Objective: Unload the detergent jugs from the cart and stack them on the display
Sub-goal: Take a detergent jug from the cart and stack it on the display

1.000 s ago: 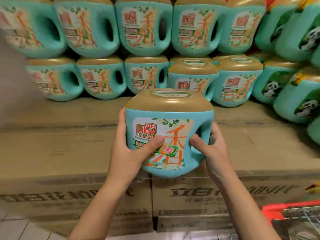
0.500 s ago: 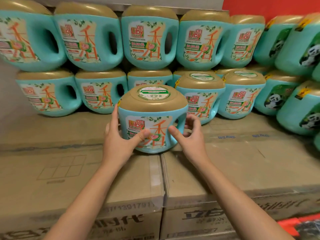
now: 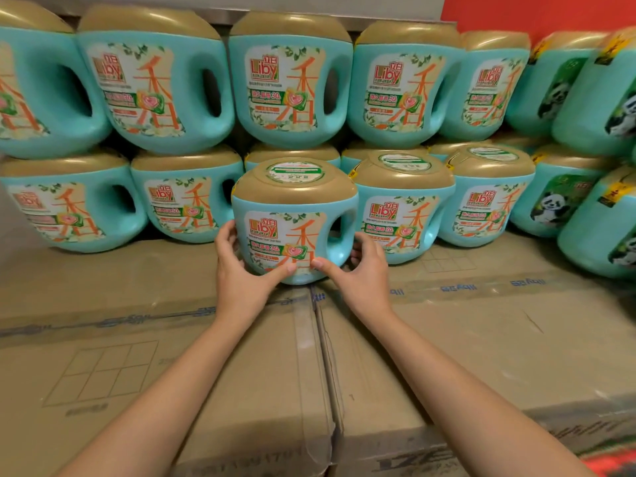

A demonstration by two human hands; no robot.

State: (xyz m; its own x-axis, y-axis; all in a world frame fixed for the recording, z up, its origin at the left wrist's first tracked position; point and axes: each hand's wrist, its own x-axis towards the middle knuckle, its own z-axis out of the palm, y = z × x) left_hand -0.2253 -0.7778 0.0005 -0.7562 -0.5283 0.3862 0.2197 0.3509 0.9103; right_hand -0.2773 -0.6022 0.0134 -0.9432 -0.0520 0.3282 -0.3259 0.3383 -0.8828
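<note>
A teal detergent jug (image 3: 292, 232) with a gold cap and an orange Liby label stands upright on the cardboard boxes (image 3: 261, 356), in front of the lower row of the display. My left hand (image 3: 237, 270) grips its left side, thumb across the lower label. My right hand (image 3: 361, 270) holds its right side below the handle, thumb on the front. The jug sits just left of another front-row jug (image 3: 402, 208). Behind it, two stacked rows of the same jugs (image 3: 289, 87) form the display.
Teal jugs with panda labels (image 3: 557, 201) stack at the right. A red wall (image 3: 537, 12) rises behind at the top right. A red strip (image 3: 609, 464) shows at the bottom right corner. Bare box tops stretch left and right of my arms.
Both hands carried the jug from mid-air forward and set it down on the boxes, then pushed it back against the lower row. My view moved closer.
</note>
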